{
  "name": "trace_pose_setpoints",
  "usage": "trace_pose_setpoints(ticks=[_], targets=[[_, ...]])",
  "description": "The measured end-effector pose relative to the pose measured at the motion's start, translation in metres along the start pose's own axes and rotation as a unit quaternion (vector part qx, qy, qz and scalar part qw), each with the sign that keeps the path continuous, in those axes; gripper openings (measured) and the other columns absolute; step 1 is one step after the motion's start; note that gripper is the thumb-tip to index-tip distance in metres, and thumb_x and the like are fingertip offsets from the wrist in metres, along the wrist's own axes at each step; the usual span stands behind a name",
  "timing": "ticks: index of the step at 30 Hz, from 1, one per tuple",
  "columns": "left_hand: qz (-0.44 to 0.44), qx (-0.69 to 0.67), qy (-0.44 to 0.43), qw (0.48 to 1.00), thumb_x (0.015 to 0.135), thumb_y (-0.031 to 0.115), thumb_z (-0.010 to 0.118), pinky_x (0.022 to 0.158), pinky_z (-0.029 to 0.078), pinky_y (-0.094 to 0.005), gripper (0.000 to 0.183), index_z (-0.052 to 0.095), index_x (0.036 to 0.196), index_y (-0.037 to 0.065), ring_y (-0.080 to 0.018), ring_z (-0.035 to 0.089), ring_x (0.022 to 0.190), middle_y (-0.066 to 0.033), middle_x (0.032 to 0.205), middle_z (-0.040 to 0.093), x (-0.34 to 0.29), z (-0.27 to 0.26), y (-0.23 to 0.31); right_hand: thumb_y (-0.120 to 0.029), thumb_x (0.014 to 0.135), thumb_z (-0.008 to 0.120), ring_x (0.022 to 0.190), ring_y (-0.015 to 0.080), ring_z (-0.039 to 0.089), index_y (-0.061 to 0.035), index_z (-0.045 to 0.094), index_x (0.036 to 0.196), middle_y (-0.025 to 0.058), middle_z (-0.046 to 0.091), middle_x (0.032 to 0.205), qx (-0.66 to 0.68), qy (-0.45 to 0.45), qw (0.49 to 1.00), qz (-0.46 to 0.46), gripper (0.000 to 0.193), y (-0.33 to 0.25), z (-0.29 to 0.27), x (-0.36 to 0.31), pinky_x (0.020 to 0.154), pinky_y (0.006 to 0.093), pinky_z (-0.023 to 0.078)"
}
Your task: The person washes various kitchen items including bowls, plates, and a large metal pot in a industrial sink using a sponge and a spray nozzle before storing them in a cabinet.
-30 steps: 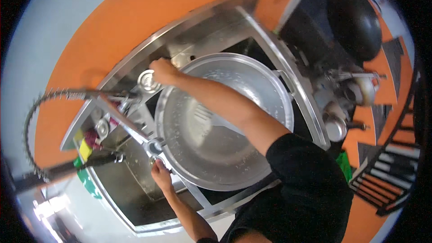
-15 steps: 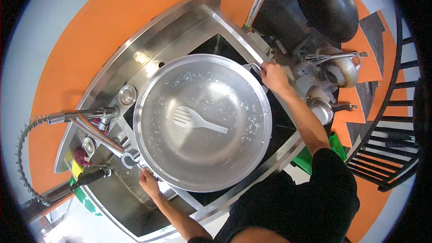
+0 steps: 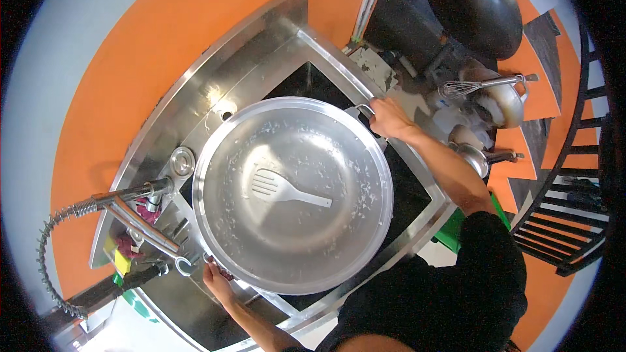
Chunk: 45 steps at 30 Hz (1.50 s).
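A big round aluminium pan sits on the steel counter, with small white bits stuck around its inner wall. Inside lies a pale slotted turner, its handle pointing right. My right hand is closed around the wire loop handle at the pan's upper right. At the lower left rim my left hand is closed on the pan's opposite handle, which is mostly hidden by the fingers and the rim.
On the left stands a spring-hose tap over the sink, with a yellow sponge beside it. To the right are a whisk, a small saucepan and a large dark wok. A black railing runs at the far right.
The view has shifted, so the pan, tap and counter appear lower. Both hands keep their hold at the pan's sides, and the turner stays in about the same spot inside.
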<state>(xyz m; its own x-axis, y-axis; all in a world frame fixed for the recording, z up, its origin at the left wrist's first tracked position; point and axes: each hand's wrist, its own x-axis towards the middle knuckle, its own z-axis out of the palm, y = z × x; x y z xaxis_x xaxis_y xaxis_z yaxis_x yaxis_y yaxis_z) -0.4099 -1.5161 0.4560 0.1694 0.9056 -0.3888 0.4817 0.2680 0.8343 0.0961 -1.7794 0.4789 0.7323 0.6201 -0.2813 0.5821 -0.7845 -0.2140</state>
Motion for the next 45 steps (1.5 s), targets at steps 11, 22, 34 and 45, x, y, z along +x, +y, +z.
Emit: trace_pose_setpoints(ticks=[11, 22, 34, 45], targets=[[0.028, -0.035, 0.051, 0.998, 0.095, 0.018, 0.047, 0.047, 0.026, -0.0218, 0.020, 0.059, 0.084, 0.006, -0.0029, 0.037, 0.055, 0.0074, 0.065, 0.042, 0.006, 0.011, -0.014, -0.014, 0.078, 0.053, 0.079, 0.0432, 0.061, 0.0019, 0.062, 0.085, 0.0261, 0.061, 0.079, 0.125, 0.022, 0.992, 0.020, 0.020, 0.007, 0.006, 0.000, 0.072, 0.0492, 0.047], [0.011, -0.014, 0.037, 0.999, 0.095, 0.015, 0.044, 0.054, 0.029, -0.0236, 0.022, 0.057, 0.081, 0.004, -0.0047, 0.039, 0.061, 0.0063, 0.066, 0.042, -0.003, 0.013, 0.000, -0.008, 0.073, 0.057, 0.076, 0.0383, 0.065, 0.0034, 0.066, 0.074, 0.0245, 0.064, 0.079, -0.078, -0.008, 0.996, -0.044, 0.015, -0.012, -0.005, -0.001, 0.070, 0.0467, 0.052], [0.035, 0.057, 0.052, 0.996, 0.094, 0.017, 0.047, 0.052, 0.029, -0.0244, 0.022, 0.059, 0.086, 0.001, -0.0050, 0.039, 0.061, 0.0040, 0.068, 0.046, 0.005, 0.001, -0.020, -0.019, 0.076, 0.058, 0.076, 0.0338, 0.067, -0.0030, 0.070, 0.079, 0.0187, 0.067, 0.080, -0.200, 0.020, 0.978, -0.047, 0.020, -0.022, -0.029, 0.011, 0.067, 0.0452, 0.053], [0.080, 0.134, 0.080, 0.984, 0.092, 0.018, 0.050, 0.067, 0.048, -0.0339, 0.024, 0.066, 0.095, 0.000, -0.0253, 0.063, 0.069, -0.0180, 0.078, 0.066, 0.017, 0.005, -0.041, -0.021, 0.083, 0.064, 0.075, 0.0230, 0.067, -0.0045, 0.062, 0.105, 0.0139, 0.067, 0.091, 0.213, -0.029, 0.918, -0.332, 0.027, -0.189, -0.012, -0.058, 0.066, 0.0347, 0.052]])
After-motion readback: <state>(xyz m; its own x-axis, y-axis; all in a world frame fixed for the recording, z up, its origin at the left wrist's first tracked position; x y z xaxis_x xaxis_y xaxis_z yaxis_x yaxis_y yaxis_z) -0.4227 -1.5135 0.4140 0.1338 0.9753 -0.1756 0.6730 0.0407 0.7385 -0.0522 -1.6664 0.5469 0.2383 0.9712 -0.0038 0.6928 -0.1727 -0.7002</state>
